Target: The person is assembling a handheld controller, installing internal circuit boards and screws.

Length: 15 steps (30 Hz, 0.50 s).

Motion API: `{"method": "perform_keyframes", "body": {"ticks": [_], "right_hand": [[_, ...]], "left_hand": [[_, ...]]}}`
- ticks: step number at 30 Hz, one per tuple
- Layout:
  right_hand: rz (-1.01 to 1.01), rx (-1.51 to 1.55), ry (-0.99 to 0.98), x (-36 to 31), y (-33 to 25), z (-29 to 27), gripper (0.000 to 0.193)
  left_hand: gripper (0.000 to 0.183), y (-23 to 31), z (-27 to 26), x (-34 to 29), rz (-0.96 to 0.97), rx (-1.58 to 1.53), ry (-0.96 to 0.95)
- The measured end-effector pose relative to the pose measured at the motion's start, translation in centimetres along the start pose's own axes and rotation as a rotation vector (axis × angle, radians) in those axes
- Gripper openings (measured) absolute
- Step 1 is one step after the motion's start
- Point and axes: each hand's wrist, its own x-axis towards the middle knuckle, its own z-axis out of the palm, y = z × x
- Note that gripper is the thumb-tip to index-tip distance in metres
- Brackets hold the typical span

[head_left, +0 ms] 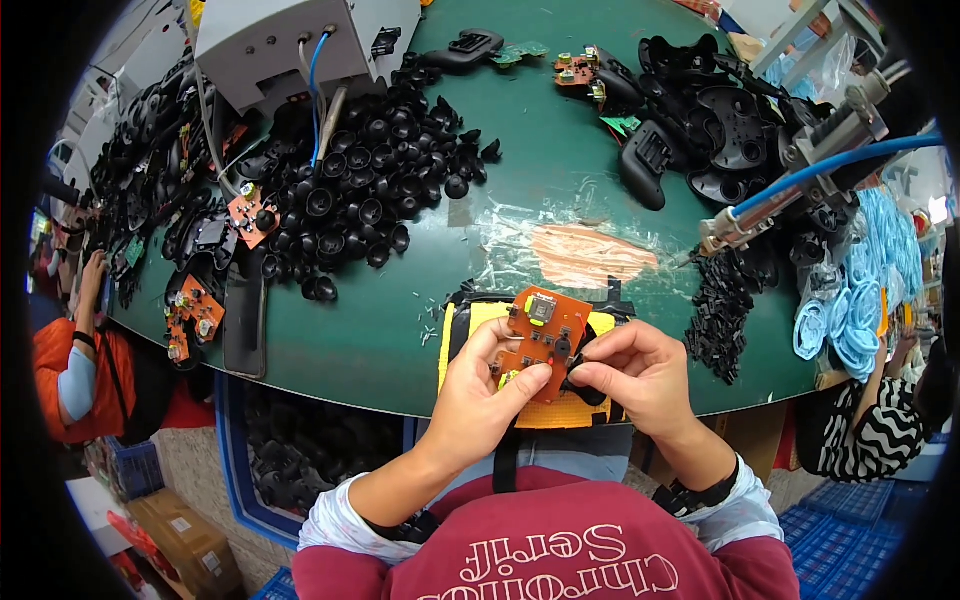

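My left hand (pixel 478 392) grips an orange circuit board (pixel 535 352) by its left and lower edge, thumb across its face. The board carries a square silver and yellow-green component near the top, small black parts and a black piece at its right side. Against that side, my right hand (pixel 640 382) has thumb and forefinger pinched together; a small dark thing shows at the fingertips, too hidden to name. Beneath both hands lies a yellow pad (pixel 460 345) with black tape, at the near edge of the green table (pixel 400 350).
Black domed caps (pixel 370 190) are heaped at the left, under a grey machine (pixel 300 50). More orange boards (pixel 195 315) lie near a dark phone-shaped slab (pixel 245 320). Black controller shells (pixel 730 130), a pile of small black parts (pixel 722 310) and a metal tool with a blue hose (pixel 760 200) occupy the right.
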Motion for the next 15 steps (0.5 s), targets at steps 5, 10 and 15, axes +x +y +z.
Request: {"method": "perform_keyframes", "body": {"ticks": [5,10,15], "right_hand": [[-0.074,0.057,0.022,0.0,0.4,0.3,0.015],[-0.226,-0.086,-0.088,0.2,1.0,-0.7,0.013],[-0.311,-0.109,-0.042,0.0,1.3,0.1,0.013]], "left_hand": [[0.037,0.1,0.3,-0.3,0.081,0.174,0.001],[0.038,0.9,0.1,-0.5,0.101,0.423,-0.036],[0.039,1.9,0.3,-0.7,0.063,0.490,-0.057]]}}
